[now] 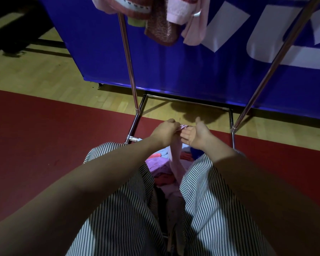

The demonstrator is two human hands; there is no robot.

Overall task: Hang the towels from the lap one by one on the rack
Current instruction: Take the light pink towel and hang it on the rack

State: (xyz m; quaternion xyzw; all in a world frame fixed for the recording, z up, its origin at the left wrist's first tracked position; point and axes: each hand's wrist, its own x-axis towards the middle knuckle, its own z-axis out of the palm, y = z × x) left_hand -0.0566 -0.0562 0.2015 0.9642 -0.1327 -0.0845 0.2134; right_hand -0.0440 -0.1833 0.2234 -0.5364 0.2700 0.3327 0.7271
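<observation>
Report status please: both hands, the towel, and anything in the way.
Left hand grips top of pink towel, which hangs down to lap pile. Right hand open, palm up, beside it. Rack ahead, hung towels at top; path looks free.

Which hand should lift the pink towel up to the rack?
Left. The left hand pinches the top of the pink towel, so it can probably just lift it. The right hand lies open, palm up, beside it, gripping nothing.

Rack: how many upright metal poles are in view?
2. The left pole runs up to the hanging towels; the right pole slants up to the frame's top right. No others show.
</observation>
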